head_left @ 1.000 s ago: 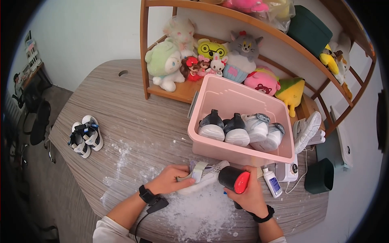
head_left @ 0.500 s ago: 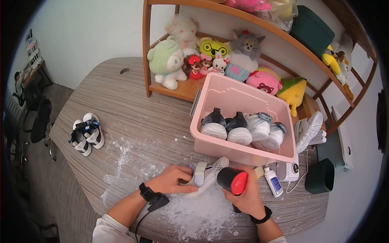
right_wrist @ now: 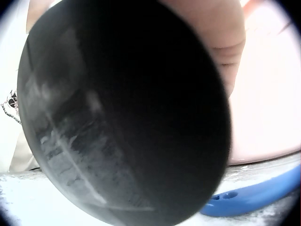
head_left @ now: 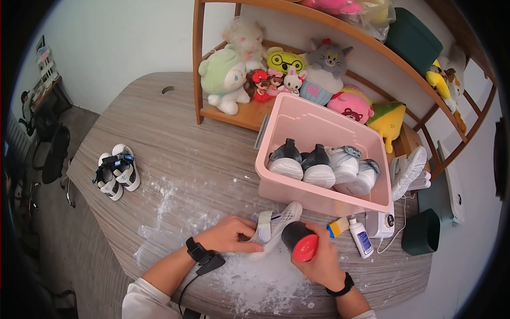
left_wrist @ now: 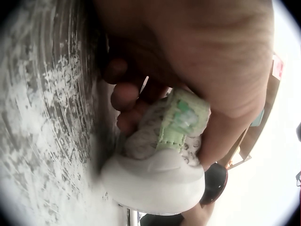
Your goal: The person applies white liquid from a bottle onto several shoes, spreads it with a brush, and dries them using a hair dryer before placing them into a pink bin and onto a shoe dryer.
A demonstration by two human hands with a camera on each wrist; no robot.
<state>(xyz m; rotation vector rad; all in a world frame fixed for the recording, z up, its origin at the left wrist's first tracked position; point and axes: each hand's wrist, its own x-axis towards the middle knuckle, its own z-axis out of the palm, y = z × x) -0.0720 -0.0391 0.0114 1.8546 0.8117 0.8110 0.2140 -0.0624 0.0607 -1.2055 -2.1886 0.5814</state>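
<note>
My left hand (head_left: 226,234) grips a small pale shoe (head_left: 262,234) with a light green strap, fingers and thumb round its heel end. The left wrist view has its white sole edge (left_wrist: 150,183) close beside the powdery tabletop. In my right hand (head_left: 325,263) is a black, round-bodied tool (head_left: 293,234) with a red end, held just right of the shoe. Its black body (right_wrist: 127,117) fills most of the right wrist view and hides the shoe there. I cannot tell what kind of tool it is.
White powder (head_left: 260,287) coats the tabletop around the hands. A pink bin (head_left: 324,204) of shoes stands behind. To the right are a blue-handled brush (head_left: 337,227), a white bottle (head_left: 361,239) and a dark green container (head_left: 421,234). Sandals (head_left: 117,171) sit far left.
The shoe's toe has swung up and away from the body. The tool has tilted, its red end now lower and nearer the body. More of the blue-handled brush shows. The head view has shifted slightly.
</note>
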